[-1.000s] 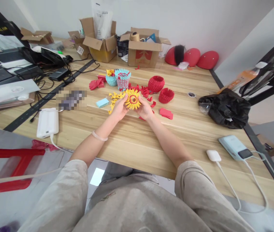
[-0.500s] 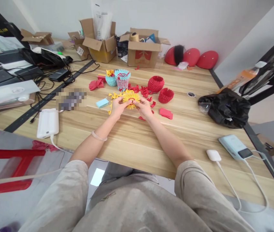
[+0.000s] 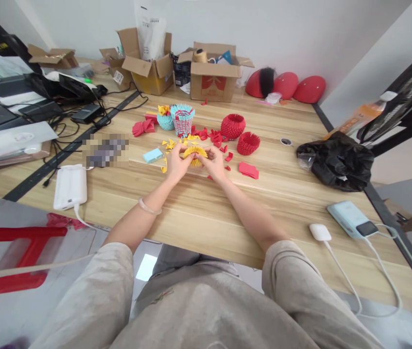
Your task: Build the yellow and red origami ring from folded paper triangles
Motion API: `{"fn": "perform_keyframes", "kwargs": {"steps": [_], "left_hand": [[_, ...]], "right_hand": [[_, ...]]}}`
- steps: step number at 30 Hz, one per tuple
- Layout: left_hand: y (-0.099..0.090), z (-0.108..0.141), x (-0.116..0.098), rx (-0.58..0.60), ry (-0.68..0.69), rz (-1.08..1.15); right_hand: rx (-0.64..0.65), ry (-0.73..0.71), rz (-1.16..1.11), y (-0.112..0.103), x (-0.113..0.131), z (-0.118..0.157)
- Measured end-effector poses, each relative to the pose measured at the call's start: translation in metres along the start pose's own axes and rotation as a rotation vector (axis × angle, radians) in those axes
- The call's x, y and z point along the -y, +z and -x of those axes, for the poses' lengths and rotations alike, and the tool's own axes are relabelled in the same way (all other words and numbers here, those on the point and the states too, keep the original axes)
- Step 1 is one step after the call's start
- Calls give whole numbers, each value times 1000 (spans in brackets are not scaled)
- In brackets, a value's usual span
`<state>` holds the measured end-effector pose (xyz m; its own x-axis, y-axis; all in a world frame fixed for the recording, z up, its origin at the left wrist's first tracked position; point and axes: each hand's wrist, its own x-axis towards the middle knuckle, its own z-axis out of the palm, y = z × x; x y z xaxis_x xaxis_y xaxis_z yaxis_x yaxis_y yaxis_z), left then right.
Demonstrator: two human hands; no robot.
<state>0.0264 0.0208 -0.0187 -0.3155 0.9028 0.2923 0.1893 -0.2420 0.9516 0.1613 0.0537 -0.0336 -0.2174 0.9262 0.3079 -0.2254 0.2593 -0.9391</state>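
A round yellow ring of folded paper pieces (image 3: 196, 151) is held between my two hands above the table. My left hand (image 3: 177, 161) grips its left side, and my right hand (image 3: 213, 161) grips its right side, with both thumbs on the near edge. Loose yellow folded pieces (image 3: 170, 144) lie just beyond my left hand. Red folded pieces (image 3: 217, 137) are scattered behind and to the right of my right hand. Close by on the left lies a stack of light blue paper slips (image 3: 152, 155); red slips (image 3: 248, 170) lie to the right.
Behind my hands stand a blue-and-red paper basket (image 3: 183, 121), a small blue paper piece with a yellow top (image 3: 165, 118) and two red paper bowls (image 3: 233, 127). Cardboard boxes (image 3: 211, 80) line the wall. A black plastic bag (image 3: 340, 162) sits right, a white power bank (image 3: 70, 186) left.
The yellow ring has tilted in my hands and its face shows less broadly now. My fingers have closed in further around its sides. The view has shifted slightly.
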Motion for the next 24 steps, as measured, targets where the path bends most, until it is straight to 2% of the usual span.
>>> {"fn": "perform_keyframes", "kwargs": {"steps": [4, 9, 16, 24], "left_hand": [[-2, -2, 3, -80, 106, -169], [-5, -2, 4, -125, 172, -332], [-11, -5, 1, -158, 155, -363], [-10, -3, 2, -116, 162, -404]], "right_hand": [[85, 33, 0, 1, -4, 0], [63, 45, 11, 1, -5, 1], [230, 169, -132, -3, 6, 0], [180, 183, -113, -2, 5, -2]]}}
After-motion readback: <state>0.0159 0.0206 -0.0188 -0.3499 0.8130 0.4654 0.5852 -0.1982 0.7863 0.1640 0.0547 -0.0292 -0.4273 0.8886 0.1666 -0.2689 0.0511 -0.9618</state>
